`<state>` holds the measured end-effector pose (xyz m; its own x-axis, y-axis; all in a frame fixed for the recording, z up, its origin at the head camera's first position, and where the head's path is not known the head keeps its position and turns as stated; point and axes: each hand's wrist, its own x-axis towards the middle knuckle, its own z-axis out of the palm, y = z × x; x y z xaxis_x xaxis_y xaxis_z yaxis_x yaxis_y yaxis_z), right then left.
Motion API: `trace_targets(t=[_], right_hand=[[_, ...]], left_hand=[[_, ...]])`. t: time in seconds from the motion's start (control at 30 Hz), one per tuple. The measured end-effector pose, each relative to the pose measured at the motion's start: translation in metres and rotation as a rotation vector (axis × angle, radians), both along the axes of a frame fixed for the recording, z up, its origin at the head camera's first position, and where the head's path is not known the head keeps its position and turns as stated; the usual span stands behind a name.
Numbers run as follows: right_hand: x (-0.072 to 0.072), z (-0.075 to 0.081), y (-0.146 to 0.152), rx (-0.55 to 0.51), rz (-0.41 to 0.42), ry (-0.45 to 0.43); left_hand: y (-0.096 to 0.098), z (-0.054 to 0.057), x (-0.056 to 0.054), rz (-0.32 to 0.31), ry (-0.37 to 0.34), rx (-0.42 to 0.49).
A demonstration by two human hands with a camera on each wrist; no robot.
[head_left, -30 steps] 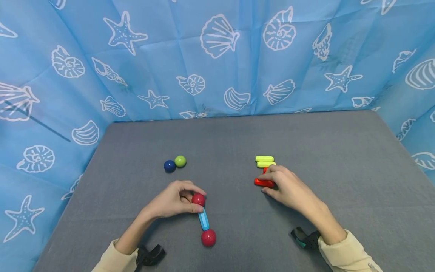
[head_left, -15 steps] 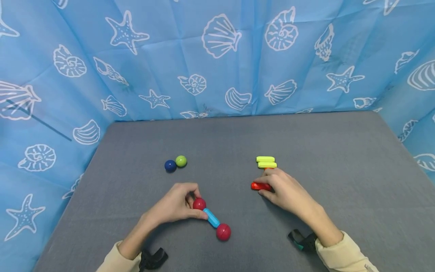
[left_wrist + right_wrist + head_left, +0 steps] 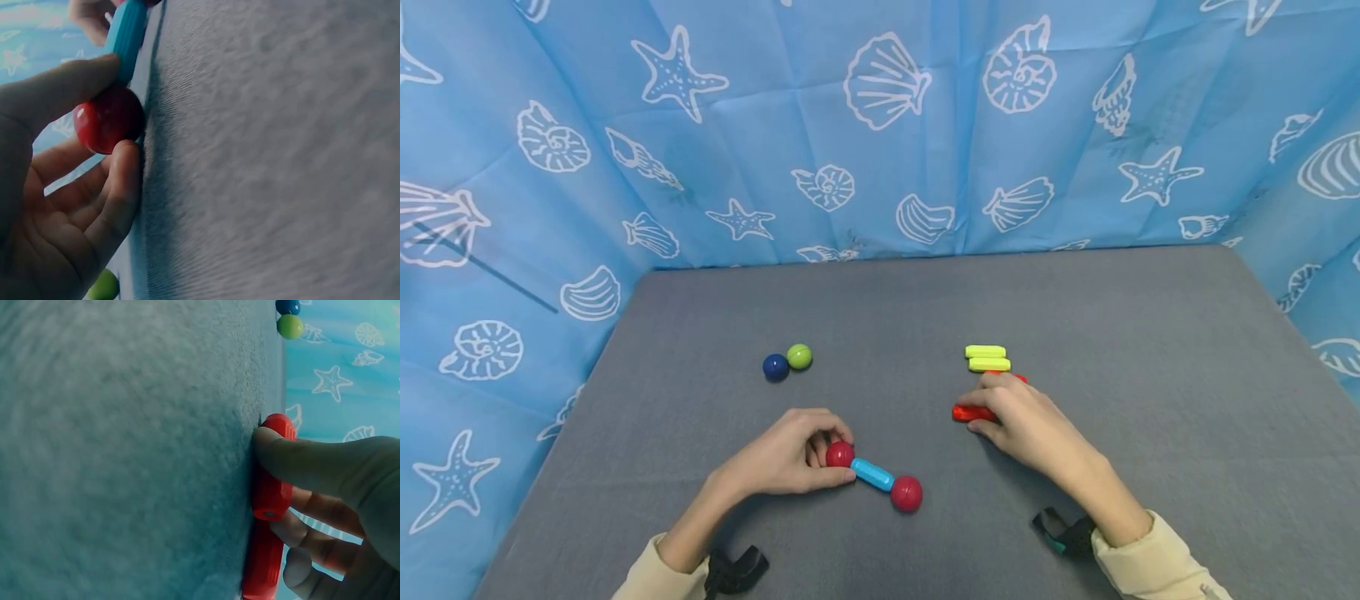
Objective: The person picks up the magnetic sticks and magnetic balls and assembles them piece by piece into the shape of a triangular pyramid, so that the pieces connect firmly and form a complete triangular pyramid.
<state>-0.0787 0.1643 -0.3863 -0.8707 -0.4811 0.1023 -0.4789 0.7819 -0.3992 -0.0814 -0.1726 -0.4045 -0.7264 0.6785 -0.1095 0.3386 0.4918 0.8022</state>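
My left hand [image 3: 797,454] pinches a red ball [image 3: 840,454] between thumb and fingers, low over the grey table. A light blue rod [image 3: 873,475] joins this ball to a second red ball [image 3: 907,494] at lower right. In the left wrist view the thumb lies across where the rod [image 3: 127,40] meets the held ball [image 3: 109,120]. My right hand [image 3: 1022,421] pinches a red rod [image 3: 973,413] near its middle, as the right wrist view shows. Behind it, partly hidden by the fingers, lies another red rod [image 3: 262,559].
Two yellow rods [image 3: 988,358] lie side by side just beyond my right hand. A dark blue ball [image 3: 776,367] and a green ball [image 3: 800,357] sit together beyond my left hand. A blue shell-patterned curtain [image 3: 887,125] hangs behind the grey table [image 3: 1075,308].
My left hand has swung the joined balls and rod so the far ball moved right and up. My right hand has drawn one red rod slightly left and nearer, away from the other.
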Motion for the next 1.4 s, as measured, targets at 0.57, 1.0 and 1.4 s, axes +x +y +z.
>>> trace_targets(t=[0.57, 1.0, 1.4], right_hand=[[0.003, -0.005, -0.021, -0.008, 0.111, 0.060], [-0.005, 0.004, -0.046, -0.127, 0.220, -0.114], [-0.008, 0.003, -0.064, -0.153, 0.278, -0.219]], left_hand=[[0.006, -0.005, 0.002, 0.052, -0.021, 0.027], [0.012, -0.004, 0.003, 0.048, -0.023, 0.023], [0.012, -0.003, 0.003, 0.059, -0.023, 0.014]])
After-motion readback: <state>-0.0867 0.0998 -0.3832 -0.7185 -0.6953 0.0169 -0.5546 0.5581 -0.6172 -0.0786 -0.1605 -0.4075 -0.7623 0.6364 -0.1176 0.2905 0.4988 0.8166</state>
